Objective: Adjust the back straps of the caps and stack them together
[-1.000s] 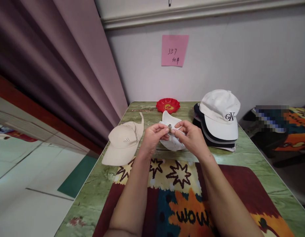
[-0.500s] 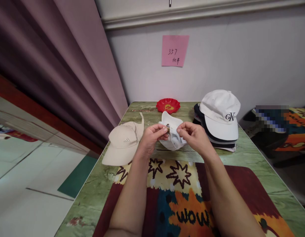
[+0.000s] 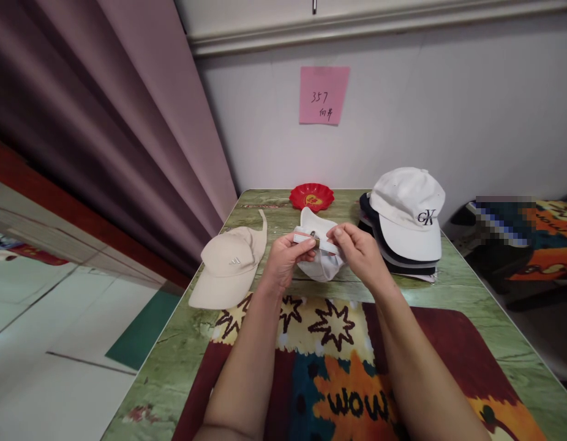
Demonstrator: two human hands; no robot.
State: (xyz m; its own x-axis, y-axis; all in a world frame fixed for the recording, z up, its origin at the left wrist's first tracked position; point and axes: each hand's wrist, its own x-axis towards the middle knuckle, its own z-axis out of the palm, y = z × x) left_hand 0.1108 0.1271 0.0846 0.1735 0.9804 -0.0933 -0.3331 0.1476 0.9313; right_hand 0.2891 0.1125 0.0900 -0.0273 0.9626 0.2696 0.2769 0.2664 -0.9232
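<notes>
A white cap [image 3: 321, 267] lies in the middle of the table, its adjustable back strap [image 3: 328, 246] raised between my two hands. My left hand [image 3: 287, 256] pinches the strap at its small brass-coloured buckle [image 3: 316, 242]. On the other side, my right hand [image 3: 356, 246] has thumb and fingertips closed on the strap. A short white strap end shows above my left thumb. To the left rests a beige cap [image 3: 228, 263] with its own strap loose and sticking up.
At right stands a stack of caps with a white cap [image 3: 408, 196] on top. A red scalloped dish [image 3: 311, 196] sits at the back. A patterned mat [image 3: 338, 367] covers the table's [image 3: 159, 361] front. A pink note [image 3: 324, 95] hangs on the wall.
The strap end has come through the buckle and now shows past my left thumb. My right hand has shifted slightly along the strap.
</notes>
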